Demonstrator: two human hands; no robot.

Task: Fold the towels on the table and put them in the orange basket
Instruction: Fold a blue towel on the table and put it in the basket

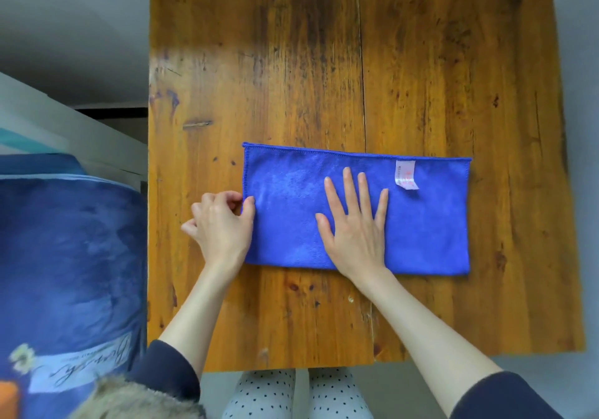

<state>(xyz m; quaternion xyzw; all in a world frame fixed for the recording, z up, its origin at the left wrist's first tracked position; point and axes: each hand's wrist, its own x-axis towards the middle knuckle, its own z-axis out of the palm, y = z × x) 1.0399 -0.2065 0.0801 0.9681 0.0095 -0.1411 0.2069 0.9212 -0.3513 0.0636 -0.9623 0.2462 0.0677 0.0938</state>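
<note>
A blue towel (428, 224), folded into a long rectangle, lies flat on the wooden table (291, 62). A white label (406, 174) shows near its far right corner. My left hand (220, 224) pinches the towel's left edge between thumb and fingers. My right hand (355, 224) lies flat on the middle of the towel, fingers straight and spread, pressing it down. A sliver of orange (8, 399) shows at the bottom left corner; I cannot tell whether it is the basket.
A dark blue blanket with printed lettering (71, 273) covers something left of the table. The table's near edge (259, 365) is close to my legs. Grey floor surrounds the table.
</note>
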